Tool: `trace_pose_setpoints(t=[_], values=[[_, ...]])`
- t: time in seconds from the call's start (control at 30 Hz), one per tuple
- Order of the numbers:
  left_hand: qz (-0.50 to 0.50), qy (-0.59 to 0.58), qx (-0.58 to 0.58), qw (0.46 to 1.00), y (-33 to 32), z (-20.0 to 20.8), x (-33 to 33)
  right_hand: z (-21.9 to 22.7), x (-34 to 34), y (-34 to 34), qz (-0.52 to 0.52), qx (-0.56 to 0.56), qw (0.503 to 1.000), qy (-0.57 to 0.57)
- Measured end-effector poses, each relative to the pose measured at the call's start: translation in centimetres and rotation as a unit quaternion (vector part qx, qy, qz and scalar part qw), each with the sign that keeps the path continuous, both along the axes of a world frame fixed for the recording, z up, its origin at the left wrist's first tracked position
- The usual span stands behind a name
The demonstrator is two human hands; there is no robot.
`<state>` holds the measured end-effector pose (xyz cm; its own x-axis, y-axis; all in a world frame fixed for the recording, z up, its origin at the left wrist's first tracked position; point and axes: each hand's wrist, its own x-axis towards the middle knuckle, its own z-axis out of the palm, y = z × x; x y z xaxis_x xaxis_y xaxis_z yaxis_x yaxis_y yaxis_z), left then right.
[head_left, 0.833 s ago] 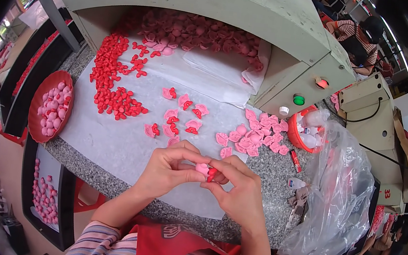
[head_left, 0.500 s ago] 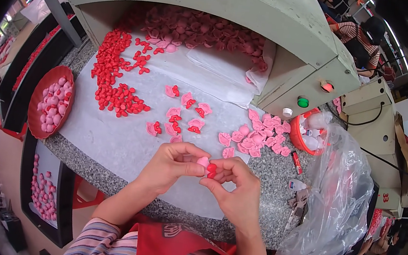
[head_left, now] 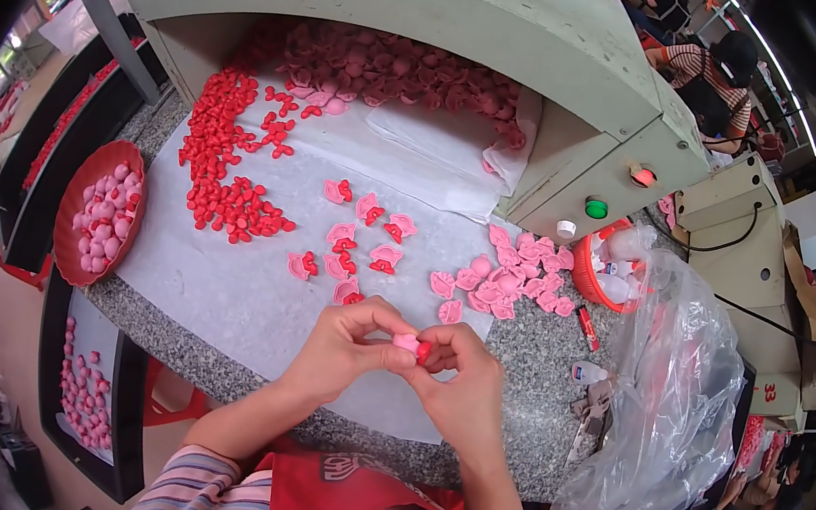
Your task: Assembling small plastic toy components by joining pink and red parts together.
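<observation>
Close to the counter's front edge, both hands meet at the fingertips. My left hand (head_left: 342,346) pinches a small pink moulded piece (head_left: 405,342) between thumb and fingers. A small glossy red piece (head_left: 423,351) is pinched in my right hand (head_left: 466,381) and touches the pink one's right side; fingers partly cover both. Just beyond the hands, several pink ear-shaped pieces with red parts (head_left: 337,267) lie spread over white paper (head_left: 223,284). To their right is a loose heap of plain pink pieces (head_left: 497,290); at the left is a long pile of red pieces (head_left: 224,148).
A grey-green metal housing (head_left: 405,13) arches over the back, with more pink pieces (head_left: 399,73) inside. At the left stands a red bowl (head_left: 66,216) of pink pieces. An orange basket (head_left: 586,267), a glue bottle (head_left: 589,373) and a clear plastic bag (head_left: 661,415) are at the right.
My hands have drawn closer together. The red piece has gone from standing in view between the fingers to being pressed against the pink piece. The view has shifted slightly.
</observation>
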<state>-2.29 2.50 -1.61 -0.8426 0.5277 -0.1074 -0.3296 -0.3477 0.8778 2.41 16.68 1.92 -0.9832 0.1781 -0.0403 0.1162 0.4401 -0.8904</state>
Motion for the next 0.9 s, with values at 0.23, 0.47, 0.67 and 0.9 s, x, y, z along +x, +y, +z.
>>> trace_pose_setpoints(t=[0.23, 0.47, 0.67, 0.9], values=[[0.041, 0.100, -0.026, 0.994, 0.4, -0.4, 0.9, -0.3, -0.2, 0.4, 0.036, 0.037, 0.993, 0.105], [-0.050, -0.190, 0.103, 0.975, -0.1, -0.2, -0.4, 0.8, 0.1, 0.7, 0.041, 0.004, 0.999, 0.035], [-0.060, -0.148, 0.106, 0.981, 0.0, -0.6, 0.0, 1.0, 0.1, 0.9, 0.059, 0.074, 0.995, 0.020], [0.005, 0.024, -0.004, 1.000, -0.3, -0.4, 1.5, -0.7, 0.2, 0.9, 0.099, 0.068, 0.985, 0.126]])
